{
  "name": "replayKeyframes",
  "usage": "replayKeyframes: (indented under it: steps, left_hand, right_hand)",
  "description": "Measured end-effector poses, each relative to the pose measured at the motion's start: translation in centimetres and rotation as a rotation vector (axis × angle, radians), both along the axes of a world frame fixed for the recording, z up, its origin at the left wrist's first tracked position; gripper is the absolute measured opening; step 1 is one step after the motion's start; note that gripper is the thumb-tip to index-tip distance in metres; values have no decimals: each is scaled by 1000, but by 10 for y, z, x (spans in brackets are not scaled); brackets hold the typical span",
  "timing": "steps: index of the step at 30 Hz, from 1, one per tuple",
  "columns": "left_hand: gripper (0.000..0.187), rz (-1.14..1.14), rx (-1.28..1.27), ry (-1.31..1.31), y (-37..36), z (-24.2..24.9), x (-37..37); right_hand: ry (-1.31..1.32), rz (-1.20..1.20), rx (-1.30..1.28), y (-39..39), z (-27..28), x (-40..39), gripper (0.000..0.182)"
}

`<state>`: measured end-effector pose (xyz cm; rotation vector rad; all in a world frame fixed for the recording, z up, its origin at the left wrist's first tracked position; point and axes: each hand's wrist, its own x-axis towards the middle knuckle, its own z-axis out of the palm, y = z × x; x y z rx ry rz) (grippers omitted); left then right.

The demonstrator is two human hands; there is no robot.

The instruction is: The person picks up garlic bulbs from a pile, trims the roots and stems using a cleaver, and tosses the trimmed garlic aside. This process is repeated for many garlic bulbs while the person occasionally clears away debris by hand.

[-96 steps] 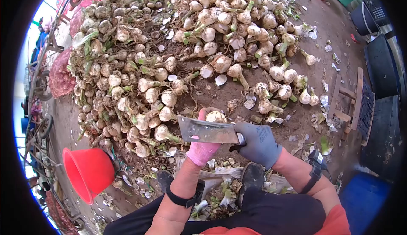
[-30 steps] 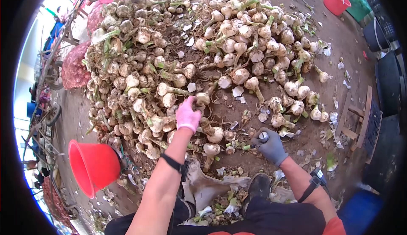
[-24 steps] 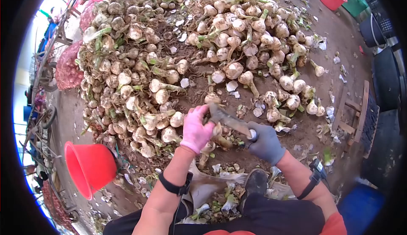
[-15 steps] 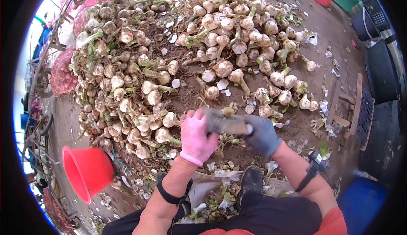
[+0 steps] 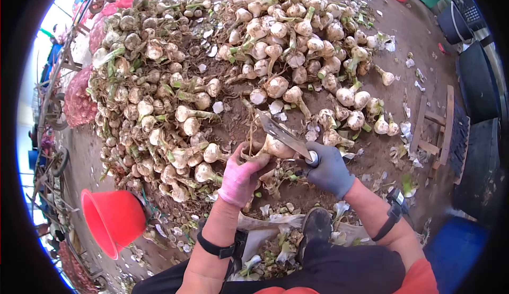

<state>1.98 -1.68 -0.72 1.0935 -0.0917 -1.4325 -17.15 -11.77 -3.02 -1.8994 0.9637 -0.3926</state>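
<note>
My left hand (image 5: 243,174), in a pink glove with bare fingertips, is closed round a garlic bulb (image 5: 275,147) with its stem and roots on. In a grey glove, my right hand (image 5: 326,169) grips the white handle of a wide-bladed knife (image 5: 286,138). The blade lies across the top of the bulb, pointing up and to the left. Just beyond both hands spreads a large heap of garlic bulbs (image 5: 183,113) with cut stems on the brown ground.
A red bucket (image 5: 119,220) lies tilted at the left. On the right are a wooden stool (image 5: 448,132), black tubs (image 5: 477,84) and a blue container (image 5: 456,249). Mesh sacks (image 5: 79,98) stand at the left. Peelings lie round my shoe (image 5: 316,227).
The knife has turned from lying level between my hands to a slant over the bulb. The bulb now shows in my left hand. The view has shifted slightly.
</note>
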Motion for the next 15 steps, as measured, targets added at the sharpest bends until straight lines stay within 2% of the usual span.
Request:
replayKeyframes:
  steps: [1, 3, 4, 5, 7, 8, 9, 11, 12, 13, 15]
  left_hand:
    - [46, 1, 2, 1, 0, 1, 0]
    - [49, -222, -12, -406, -2, 4, -1]
    - [59, -318, 2, -431, -2, 7, 0]
    - [59, -318, 4, -426, -3, 5, -6]
    - [70, -341, -236, -841, -6, 4, -21]
    - [83, -355, -109, -591, -5, 11, -19]
    - [83, -355, -111, -592, -5, 1, -13]
    - [88, -518, -328, -1146, 3, -30, -4]
    - [86, -379, -224, -905, 11, -18, -9]
    - [86, -379, -222, -902, 11, -9, -11]
    - [73, -252, -286, -845, 8, 3, -14]
  right_hand:
    - [1, 1, 2, 1, 3, 1, 15]
    - [-43, 35, -138, 0, 11, 2, 19]
    - [-41, 35, -137, 1, 18, 4, 19]
    - [10, 78, -160, 4, 27, 7, 21]
    - [63, 123, -180, 8, 32, 7, 22]
    - [52, 134, -194, 8, 33, 8, 23]
    - [41, 146, -208, 9, 33, 8, 23]
    - [70, 206, -203, 12, 47, 4, 29]
    - [99, 262, -198, 14, 52, 3, 35]
    - [101, 264, -196, 15, 53, 3, 35]
    - [120, 306, -237, 18, 53, 4, 31]
